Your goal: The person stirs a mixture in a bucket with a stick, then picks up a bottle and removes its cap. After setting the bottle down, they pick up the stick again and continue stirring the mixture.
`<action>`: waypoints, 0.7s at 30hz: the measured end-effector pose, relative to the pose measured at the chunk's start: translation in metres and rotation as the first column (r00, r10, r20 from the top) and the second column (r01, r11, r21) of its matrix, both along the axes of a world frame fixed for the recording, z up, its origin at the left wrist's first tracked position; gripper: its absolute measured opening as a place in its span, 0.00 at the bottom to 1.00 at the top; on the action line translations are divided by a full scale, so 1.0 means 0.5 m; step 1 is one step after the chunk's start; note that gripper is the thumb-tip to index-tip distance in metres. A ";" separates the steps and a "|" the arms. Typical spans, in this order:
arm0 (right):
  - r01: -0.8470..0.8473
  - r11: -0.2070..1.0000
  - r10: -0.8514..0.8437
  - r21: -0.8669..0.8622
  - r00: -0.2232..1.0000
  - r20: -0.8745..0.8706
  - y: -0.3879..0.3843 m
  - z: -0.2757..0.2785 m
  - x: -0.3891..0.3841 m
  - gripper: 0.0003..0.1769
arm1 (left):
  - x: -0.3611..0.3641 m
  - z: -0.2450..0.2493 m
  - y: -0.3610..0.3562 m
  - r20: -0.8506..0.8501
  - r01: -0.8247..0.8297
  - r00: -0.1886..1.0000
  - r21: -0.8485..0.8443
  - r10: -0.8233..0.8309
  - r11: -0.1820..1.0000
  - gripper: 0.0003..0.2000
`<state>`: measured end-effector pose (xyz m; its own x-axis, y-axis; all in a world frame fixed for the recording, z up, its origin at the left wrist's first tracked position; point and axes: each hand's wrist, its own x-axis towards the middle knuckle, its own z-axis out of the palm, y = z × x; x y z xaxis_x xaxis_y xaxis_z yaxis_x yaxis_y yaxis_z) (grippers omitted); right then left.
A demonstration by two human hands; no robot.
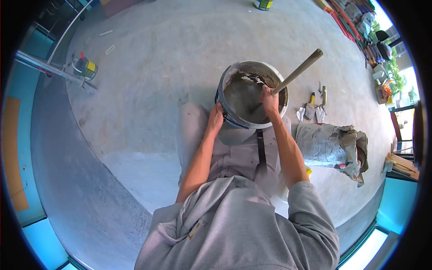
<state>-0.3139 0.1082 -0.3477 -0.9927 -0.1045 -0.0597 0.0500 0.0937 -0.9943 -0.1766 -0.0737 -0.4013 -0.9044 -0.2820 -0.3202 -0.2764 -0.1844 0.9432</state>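
A round bucket (221, 92) stands in front of my knees, its inner wall smeared with grey and white residue. Wet grey mix (240, 96) lies inside it. My left hand (216, 118) holds the bucket's near left side, fingers against the outer wall. Inside the bucket's right part, my right hand (270, 101) is closed around a wooden stick (300, 70). The stick slants from the mix up over the right rim; its lower end is hidden in the mix.
Right of the bucket lie a brush (310, 109) and a trowel (321, 108). A crumpled paper sack (321, 144) rests by my right leg. One tin (85, 67) stands left near a metal pole (54, 69), another tin (263, 5) at the far end. Assorted materials line the right wall.
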 end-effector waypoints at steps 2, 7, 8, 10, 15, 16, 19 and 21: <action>-0.039 0.996 0.038 0.077 0.999 0.008 0.010 0.014 -0.010 0.25 | 0.004 -0.011 -0.007 -0.001 0.046 0.999 -0.062 -0.046 0.997 0.28; -0.007 0.952 0.064 0.305 0.982 -0.179 0.011 0.045 -0.046 0.27 | 0.008 0.028 -0.004 -0.039 0.050 0.998 -0.004 -0.051 0.999 0.29; 0.031 0.942 0.056 0.333 0.967 -0.250 0.016 0.003 -0.070 0.27 | 0.010 0.045 0.000 -0.032 0.049 0.998 0.004 -0.048 0.999 0.29; 0.119 0.906 0.062 0.406 0.912 -0.406 0.010 -0.015 -0.088 0.26 | 0.009 0.056 0.004 0.027 0.040 0.999 0.052 -0.041 0.998 0.29; 0.298 0.937 -0.159 0.185 0.830 -0.534 -0.032 -0.022 -0.106 0.25 | 0.000 0.010 -0.006 -0.054 0.047 0.997 -0.130 -0.054 0.990 0.29; 0.330 0.935 -0.216 0.130 0.820 -0.531 -0.035 -0.033 -0.110 0.25 | -0.001 -0.004 -0.004 -0.042 0.042 0.998 -0.128 -0.047 0.991 0.29; 0.322 0.947 -0.299 -0.009 0.869 -0.395 -0.044 -0.047 -0.127 0.24 | -0.012 -0.039 -0.006 -0.058 0.049 0.997 -0.014 -0.050 0.999 0.29; 0.331 0.944 -0.306 0.000 0.872 -0.383 -0.059 -0.047 -0.115 0.24 | -0.008 -0.055 -0.004 -0.057 0.062 0.997 0.032 -0.060 0.998 0.28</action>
